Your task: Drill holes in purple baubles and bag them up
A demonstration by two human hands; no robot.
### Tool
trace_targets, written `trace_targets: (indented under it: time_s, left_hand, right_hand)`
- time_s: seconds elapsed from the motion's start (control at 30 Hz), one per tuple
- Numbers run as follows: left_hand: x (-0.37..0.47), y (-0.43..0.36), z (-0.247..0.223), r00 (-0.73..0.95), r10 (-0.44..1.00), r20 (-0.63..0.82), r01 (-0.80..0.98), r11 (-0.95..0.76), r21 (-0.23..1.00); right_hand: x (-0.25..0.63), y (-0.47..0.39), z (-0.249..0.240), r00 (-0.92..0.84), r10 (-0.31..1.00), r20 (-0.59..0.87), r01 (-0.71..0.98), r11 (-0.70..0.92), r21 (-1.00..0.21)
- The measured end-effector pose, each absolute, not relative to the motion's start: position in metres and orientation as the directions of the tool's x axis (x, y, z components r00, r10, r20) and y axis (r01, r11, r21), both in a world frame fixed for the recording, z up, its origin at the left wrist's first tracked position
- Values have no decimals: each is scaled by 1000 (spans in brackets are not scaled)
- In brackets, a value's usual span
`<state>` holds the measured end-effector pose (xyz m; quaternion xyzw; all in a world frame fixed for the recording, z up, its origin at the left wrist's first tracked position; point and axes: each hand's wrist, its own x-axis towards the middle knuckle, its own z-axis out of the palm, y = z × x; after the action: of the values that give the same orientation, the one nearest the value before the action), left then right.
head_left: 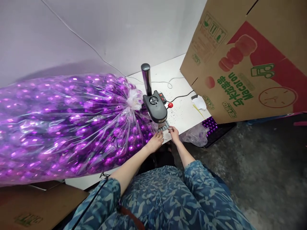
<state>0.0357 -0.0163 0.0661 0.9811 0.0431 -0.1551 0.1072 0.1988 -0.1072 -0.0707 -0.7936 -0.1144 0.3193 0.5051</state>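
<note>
My left hand (155, 142) is at the front edge of the white table, its bent fingers close together at the near side of a small grey slotted plate (164, 127). On the plate's right, my right hand (174, 133) has its thumb and fingers drawn together at the edge. Whatever lies between the fingertips of either hand is too small to make out. Above the plate is the dark grey head of a bench machine (157, 108), mounted on a shiny metal column (146, 80). A red ball knob (170, 105) sticks out at its right.
A big clear bag of shiny purple balls (72, 127), knotted at the neck, fills the left. A printed cardboard box (230, 64) stands at the right. Dark specks and a white scrap (199, 103) lie on the table (177, 68). Below its edge hangs a plastic bag (197, 136).
</note>
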Motion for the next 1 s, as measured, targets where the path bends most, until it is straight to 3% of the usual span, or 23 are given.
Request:
trace_targets:
  time_s: [0.1, 0.23, 0.47, 0.6, 0.77, 0.87, 1.0]
  left_hand:
    - [50, -7, 44, 922, 102, -375, 174, -971, 163]
    - [51, 7, 23, 833, 338, -439, 397, -917, 48]
    - [39, 15, 19, 755, 560, -341, 593, -805, -10]
    - [44, 10, 18, 689, 656, -309, 682, -731, -29]
    - [44, 6, 16, 614, 714, -338, 745, -665, -50]
    - [42, 4, 14, 598, 728, -336, 757, -651, -62]
    - [40, 1, 8, 580, 756, -304, 789, -613, -19]
  right_hand:
    - [212, -99, -76, 739, 536, -407, -114, -496, -861]
    - [228, -84, -86, 694, 591, -412, -63, -521, -851]
    - [260, -47, -87, 585, 720, -373, 54, -494, -868]
    - [280, -10, -82, 481, 823, -301, 164, -422, -892]
    - [278, 41, -83, 137, 987, -89, 495, -146, -857]
    - [266, 63, -87, 28, 999, -44, 557, -52, -829]
    - [254, 82, -94, 27, 998, -62, 553, -67, -831]
